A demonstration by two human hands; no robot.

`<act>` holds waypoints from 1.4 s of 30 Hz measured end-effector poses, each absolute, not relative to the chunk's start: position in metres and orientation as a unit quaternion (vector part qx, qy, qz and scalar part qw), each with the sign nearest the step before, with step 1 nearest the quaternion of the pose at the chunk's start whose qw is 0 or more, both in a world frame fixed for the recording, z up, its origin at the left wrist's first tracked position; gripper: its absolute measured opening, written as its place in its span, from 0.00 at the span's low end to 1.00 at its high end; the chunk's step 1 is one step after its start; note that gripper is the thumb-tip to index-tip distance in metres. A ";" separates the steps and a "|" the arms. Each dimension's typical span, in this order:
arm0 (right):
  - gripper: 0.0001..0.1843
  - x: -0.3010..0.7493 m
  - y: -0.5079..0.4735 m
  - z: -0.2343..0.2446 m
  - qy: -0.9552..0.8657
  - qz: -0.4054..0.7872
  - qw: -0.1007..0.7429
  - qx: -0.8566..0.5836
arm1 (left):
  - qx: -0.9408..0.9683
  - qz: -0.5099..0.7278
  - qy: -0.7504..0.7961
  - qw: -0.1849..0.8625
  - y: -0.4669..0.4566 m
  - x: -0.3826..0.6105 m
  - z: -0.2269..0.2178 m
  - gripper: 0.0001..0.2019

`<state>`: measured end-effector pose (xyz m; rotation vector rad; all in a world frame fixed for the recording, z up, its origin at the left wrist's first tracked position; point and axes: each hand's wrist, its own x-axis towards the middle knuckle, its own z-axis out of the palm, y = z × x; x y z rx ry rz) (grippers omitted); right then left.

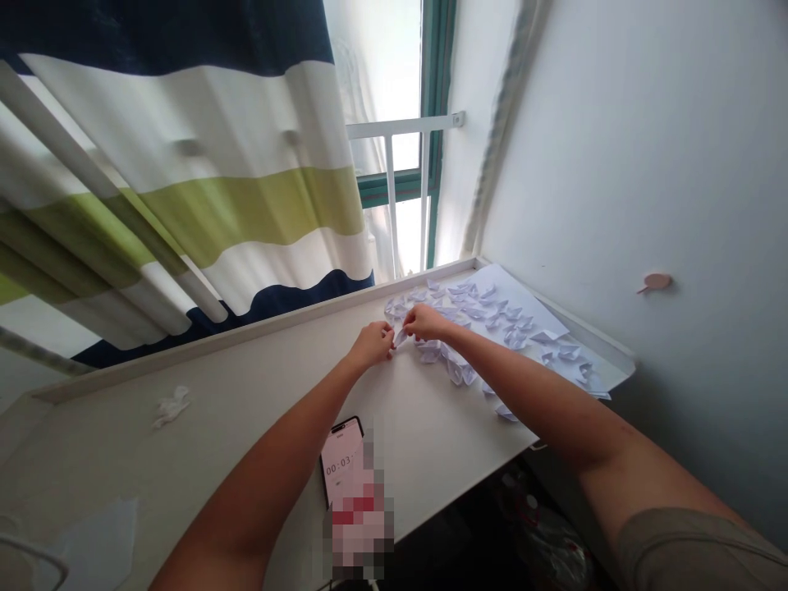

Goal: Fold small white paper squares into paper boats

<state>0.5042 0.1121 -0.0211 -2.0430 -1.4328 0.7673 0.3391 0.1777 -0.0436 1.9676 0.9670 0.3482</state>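
Note:
Both my arms reach out over a white table [258, 394]. My left hand [371, 345] and my right hand [424, 322] meet near the table's far side, fingers pinched together on a small folded piece of white paper [400, 335] between them. Just beyond and to the right of my hands lie several small folded paper shapes [492, 316], spread toward the table's right end. Some of them rest on flat white sheets of paper [523, 295].
A phone [341, 464] showing a timer lies near the table's front edge. A crumpled white scrap [171, 406] sits at the left. A striped curtain [185, 205] hangs behind the table beside a window [394, 180]. A wall [646, 164] bounds the right.

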 end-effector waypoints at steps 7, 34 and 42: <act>0.12 0.509 0.131 -0.024 -0.549 0.174 0.211 -0.790 | 0.825 0.156 0.388 0.380 0.180 0.318 -0.039 0.07; 0.15 0.038 0.133 -0.041 -0.957 0.145 -0.032 -0.249 | 0.645 0.282 0.682 0.200 0.027 -0.154 -0.063 0.20; 0.19 0.056 0.133 -0.050 -0.959 0.175 -0.002 -0.223 | 0.724 0.200 0.631 0.193 0.029 -0.153 -0.081 0.30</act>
